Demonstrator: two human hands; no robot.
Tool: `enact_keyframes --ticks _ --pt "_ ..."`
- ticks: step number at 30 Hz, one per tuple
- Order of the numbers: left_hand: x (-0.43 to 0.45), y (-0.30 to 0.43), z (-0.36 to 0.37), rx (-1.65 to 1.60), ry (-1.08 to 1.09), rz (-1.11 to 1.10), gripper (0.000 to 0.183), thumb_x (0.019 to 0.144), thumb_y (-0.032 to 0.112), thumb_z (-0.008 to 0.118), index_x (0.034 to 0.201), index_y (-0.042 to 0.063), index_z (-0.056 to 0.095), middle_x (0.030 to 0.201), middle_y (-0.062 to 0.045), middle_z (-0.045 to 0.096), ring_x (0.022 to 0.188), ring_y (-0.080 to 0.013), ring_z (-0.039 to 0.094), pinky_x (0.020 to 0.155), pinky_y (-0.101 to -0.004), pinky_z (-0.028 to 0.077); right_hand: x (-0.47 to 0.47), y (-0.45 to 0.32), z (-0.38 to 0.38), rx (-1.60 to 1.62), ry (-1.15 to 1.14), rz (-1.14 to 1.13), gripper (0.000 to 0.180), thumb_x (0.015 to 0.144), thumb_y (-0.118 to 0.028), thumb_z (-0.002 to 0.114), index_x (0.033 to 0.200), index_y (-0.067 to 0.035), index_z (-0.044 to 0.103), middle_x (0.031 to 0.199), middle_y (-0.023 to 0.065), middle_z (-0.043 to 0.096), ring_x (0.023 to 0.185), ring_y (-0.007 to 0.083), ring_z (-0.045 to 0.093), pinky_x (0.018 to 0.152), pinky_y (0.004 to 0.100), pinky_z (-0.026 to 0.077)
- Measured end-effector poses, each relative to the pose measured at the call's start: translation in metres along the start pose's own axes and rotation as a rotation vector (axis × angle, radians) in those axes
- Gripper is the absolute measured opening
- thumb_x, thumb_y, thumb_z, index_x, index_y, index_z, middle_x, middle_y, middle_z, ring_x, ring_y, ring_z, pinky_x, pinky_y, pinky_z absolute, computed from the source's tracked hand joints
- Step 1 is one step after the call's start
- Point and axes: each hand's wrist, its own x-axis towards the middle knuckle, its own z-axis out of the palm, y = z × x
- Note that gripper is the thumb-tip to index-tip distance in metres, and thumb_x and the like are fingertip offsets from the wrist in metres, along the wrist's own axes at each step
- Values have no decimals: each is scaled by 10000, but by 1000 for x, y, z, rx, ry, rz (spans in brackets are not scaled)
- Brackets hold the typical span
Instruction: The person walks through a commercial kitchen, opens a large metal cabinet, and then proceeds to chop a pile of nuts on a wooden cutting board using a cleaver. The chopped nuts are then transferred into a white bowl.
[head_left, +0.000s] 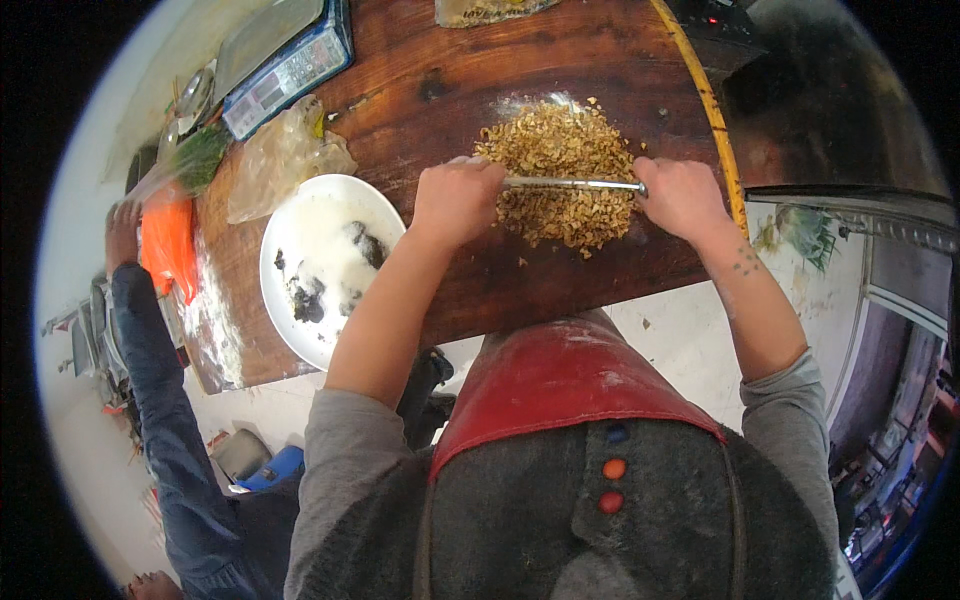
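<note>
My left hand (459, 196) and my right hand (682, 193) grip opposite ends of a knife (574, 183), seen along its bright, narrow spine. A metal collar shows at its right end, beside my right fist. Below the blade, a heap of chopped golden-brown bits (562, 146), which look like nuts, is spread on the dark wooden table (420, 120). The blade's edge is hidden from above. Left of my left forearm is a white round dish (274, 300) holding white powder (322, 217) and dark lumps (306, 300). My forearm covers part of its right side.
At the left, a co-worker's hand (122, 232) touches a clear plastic bag (169, 169) near an orange bag (169, 240). A crumpled clear bag (289, 150) and a blue digital scale (289, 79) lie beyond the dish. Yellow edging (709, 97) borders the table's right side.
</note>
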Motion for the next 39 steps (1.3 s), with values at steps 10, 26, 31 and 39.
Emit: enact_keyframes --ticks 10,26,31,39 --pt "14 -6 9 4 49 6 96 747 150 626 785 115 545 769 -61 599 760 -305 630 587 -449 502 14 3 -1 3 -65 14 105 772 -124 610 862 -71 612 806 151 686 754 343 679 664 467 537" --pt "22 -13 5 39 78 17 54 746 130 610 796 125 591 809 -49 640 815 -271 645 625 -430 520 24 4 0 -33 -50 49 122 768 -142 631 858 -64 607 808 150 688 759 350 680 657 462 539" --pt "27 -15 11 27 16 -7 76 767 145 623 827 125 580 829 -53 629 824 -290 643 618 -440 513 38 2 1 -42 -162 72 133 780 -158 638 868 -62 610 816 159 688 768 359 677 668 470 538" --pt "17 -12 13 41 -62 -34 41 762 140 605 793 128 581 830 -42 649 824 -264 650 620 -423 519 23 -5 4 -3 -102 77 125 785 -164 633 866 -72 611 793 151 685 767 350 677 675 473 534"
